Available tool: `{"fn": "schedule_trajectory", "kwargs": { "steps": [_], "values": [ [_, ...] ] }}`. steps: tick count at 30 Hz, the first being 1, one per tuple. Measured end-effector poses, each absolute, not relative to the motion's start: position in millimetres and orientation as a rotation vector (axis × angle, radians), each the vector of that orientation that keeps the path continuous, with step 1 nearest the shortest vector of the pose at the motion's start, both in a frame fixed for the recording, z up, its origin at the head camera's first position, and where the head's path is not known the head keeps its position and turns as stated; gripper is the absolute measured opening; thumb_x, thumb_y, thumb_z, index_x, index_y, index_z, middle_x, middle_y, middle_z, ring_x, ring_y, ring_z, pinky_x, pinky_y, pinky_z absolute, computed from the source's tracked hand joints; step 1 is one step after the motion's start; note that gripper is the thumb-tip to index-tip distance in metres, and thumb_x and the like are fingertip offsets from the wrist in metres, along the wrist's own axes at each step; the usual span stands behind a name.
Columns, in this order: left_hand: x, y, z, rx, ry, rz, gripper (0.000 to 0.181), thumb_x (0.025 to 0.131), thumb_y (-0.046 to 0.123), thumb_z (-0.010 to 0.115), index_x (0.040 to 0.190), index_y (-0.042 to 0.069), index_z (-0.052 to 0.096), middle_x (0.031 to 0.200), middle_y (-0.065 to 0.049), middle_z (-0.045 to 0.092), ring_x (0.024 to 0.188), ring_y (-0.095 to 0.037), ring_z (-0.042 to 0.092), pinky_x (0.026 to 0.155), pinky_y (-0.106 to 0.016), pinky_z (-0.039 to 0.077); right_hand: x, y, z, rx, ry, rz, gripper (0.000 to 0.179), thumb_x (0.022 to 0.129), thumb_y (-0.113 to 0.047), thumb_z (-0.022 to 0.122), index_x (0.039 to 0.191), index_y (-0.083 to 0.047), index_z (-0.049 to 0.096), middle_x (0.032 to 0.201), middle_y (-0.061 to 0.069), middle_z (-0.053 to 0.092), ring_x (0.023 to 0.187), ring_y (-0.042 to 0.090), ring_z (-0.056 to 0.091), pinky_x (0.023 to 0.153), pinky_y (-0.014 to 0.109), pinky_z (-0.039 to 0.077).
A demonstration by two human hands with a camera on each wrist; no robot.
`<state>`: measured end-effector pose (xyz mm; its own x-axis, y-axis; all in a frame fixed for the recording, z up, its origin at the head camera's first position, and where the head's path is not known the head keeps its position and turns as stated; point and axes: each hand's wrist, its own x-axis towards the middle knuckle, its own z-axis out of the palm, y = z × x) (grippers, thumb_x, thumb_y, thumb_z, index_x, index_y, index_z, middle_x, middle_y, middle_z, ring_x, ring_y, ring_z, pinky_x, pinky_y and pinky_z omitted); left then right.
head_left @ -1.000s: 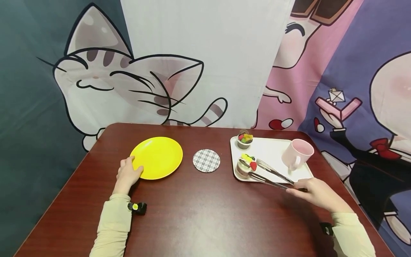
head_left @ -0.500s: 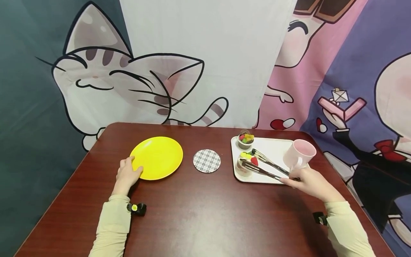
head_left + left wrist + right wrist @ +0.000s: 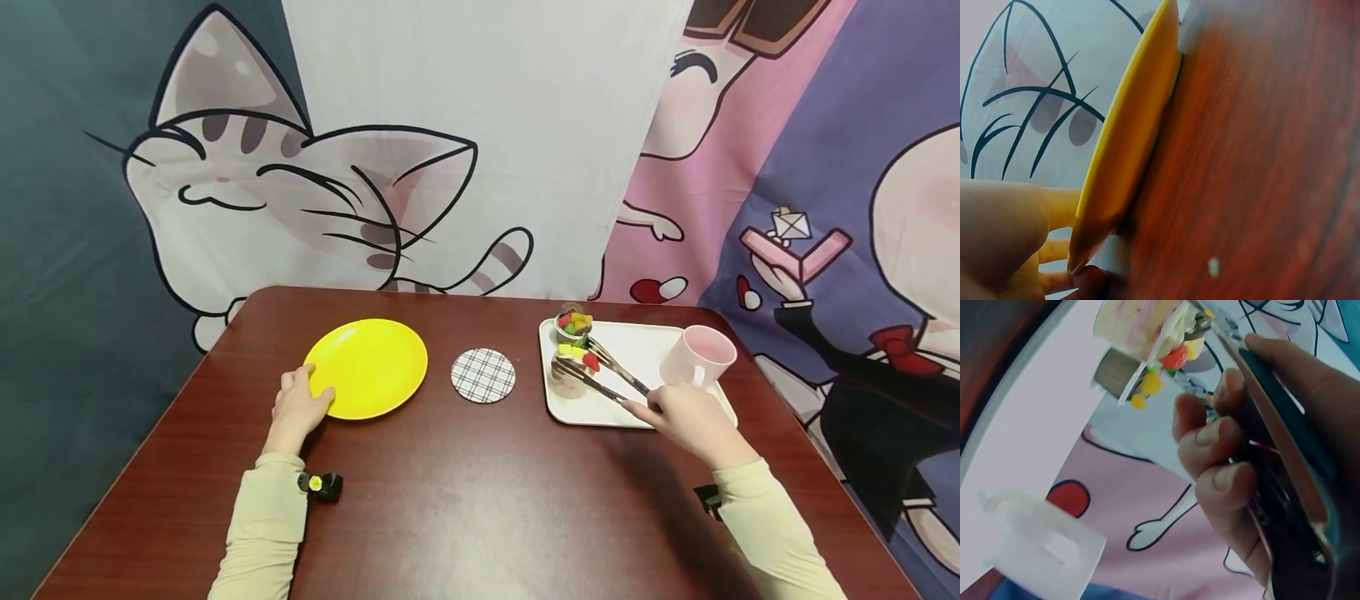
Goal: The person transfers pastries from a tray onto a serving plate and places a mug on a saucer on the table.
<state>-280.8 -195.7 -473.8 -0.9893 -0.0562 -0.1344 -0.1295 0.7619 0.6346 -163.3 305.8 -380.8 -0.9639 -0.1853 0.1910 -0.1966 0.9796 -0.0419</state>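
My left hand (image 3: 296,408) holds the yellow plate (image 3: 367,367) at its near left rim, thumb over the edge. In the left wrist view, the fingers reach under the plate's edge. My right hand (image 3: 690,421) grips metal tongs (image 3: 606,390), their two arms spread apart. The tips of the tongs overlap a small round dessert cake (image 3: 564,385) topped with yellow and red fruit, at the tray's left end. Just behind it stands a small cup dessert (image 3: 574,325) with fruit on top; in the right wrist view both desserts (image 3: 1116,372) lie beyond the tongs.
The white tray (image 3: 639,337) also carries a pink mug (image 3: 697,354) at its right end, close behind my right hand. A round checked coaster (image 3: 483,376) lies between plate and tray. The brown table (image 3: 465,483) meets a cartoon-printed cloth at its far edge.
My right hand has moved left with the tongs, whose arms have come from low beside the cake to over and around its top. The left hand and plate have stayed put.
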Motion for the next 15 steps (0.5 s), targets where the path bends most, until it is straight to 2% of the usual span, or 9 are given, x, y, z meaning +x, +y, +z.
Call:
{"fn": "schedule_trajectory", "kwargs": {
  "steps": [9,15],
  "values": [
    [-281.6,-195.0,-477.6,-0.133,2.848,1.057,0.064,0.088,0.027,0.045,0.14,0.002,0.018,0.137,-0.028,0.016,0.117,-0.048,0.025,0.091,-0.059,0.026,-162.2,297.4,-380.4,0.203,-2.919,0.115,0.047,0.079,-0.039,0.061,0.043,-0.017,0.043,0.043,-0.007,0.031,0.041,0.01,0.027,0.04,0.024,0.022],
    [-281.3,-197.3,-475.9,-0.126,2.855,1.051,0.064,0.088,0.027,0.045,0.14,0.001,0.018,0.136,-0.028,0.016,0.116,-0.048,0.026,0.09,-0.058,0.027,-165.8,299.9,-379.7,0.119,-2.957,0.209,0.049,0.087,-0.036,0.052,0.044,-0.016,0.044,0.044,-0.006,0.029,0.043,0.011,0.028,0.044,0.025,0.023]
  ]
}}
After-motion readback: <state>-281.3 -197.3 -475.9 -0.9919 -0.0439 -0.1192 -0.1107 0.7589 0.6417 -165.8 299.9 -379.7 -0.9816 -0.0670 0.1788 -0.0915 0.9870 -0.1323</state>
